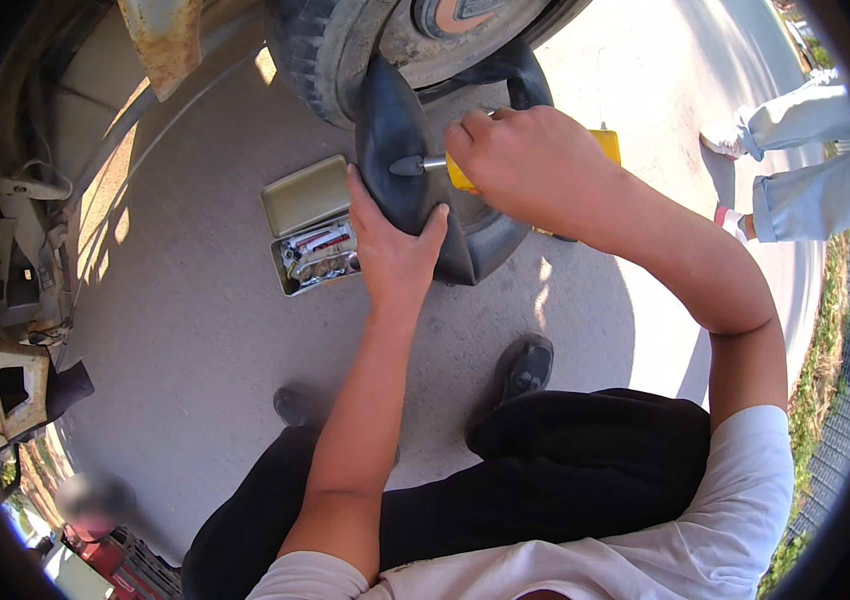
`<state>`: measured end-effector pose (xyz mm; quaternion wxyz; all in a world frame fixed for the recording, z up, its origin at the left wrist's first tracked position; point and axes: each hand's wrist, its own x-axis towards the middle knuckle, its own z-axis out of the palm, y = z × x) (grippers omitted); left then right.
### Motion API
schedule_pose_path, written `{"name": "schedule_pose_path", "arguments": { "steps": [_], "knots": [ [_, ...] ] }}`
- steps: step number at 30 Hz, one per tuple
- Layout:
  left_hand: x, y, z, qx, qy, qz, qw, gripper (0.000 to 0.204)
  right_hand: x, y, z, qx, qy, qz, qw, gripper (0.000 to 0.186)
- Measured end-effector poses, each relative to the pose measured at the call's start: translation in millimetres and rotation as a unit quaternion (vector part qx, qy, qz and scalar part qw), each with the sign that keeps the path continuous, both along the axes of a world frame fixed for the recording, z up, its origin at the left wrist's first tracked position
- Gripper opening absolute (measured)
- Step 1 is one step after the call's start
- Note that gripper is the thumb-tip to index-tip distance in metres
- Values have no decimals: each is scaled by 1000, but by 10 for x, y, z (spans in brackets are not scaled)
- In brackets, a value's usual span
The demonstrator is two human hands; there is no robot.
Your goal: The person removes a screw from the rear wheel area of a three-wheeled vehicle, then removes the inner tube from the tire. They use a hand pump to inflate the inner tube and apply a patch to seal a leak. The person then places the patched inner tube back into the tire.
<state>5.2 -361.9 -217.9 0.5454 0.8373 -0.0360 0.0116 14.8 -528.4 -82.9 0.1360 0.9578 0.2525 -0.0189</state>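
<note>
A black rubber inner tube (395, 115) hangs out from below a wheel. My left hand (392, 245) grips it from the near side, thumb on one edge and fingers along the other. A grey oval spot (406, 166) shows on the tube's surface. In my right hand (530, 160) is a yellow tool (460, 176) with a silver front end pointing left at that spot. The fist hides most of the tool, so its exact kind and whether its tip touches the rubber cannot be made out.
The tyred wheel (330, 60) stands beyond my hands. An open metal box (307, 195) with small tubes and parts lies left of my left hand. Rusty vehicle parts (20, 270) line the left side. A person in light jeans (807, 200) stands at right.
</note>
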Motion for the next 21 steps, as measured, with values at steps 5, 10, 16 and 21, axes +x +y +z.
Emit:
{"name": "schedule_pose_path", "arguments": {
  "steps": [5,10,16,21],
  "knots": [
    [-4,11,-7,14,-6,0,1000,109,-35,22,-45,-1,21,5,1000,41],
    [3,31,54,3,24,0,1000,108,0,65,45,-19,27,-2,999,43],
    [-2,21,71,1,37,4,999,109,51,11,-53,34,-29,21,999,25],
    [-10,21,60,12,28,6,1000,109,-23,55,-41,24,-27,36,999,24]
  ]
}}
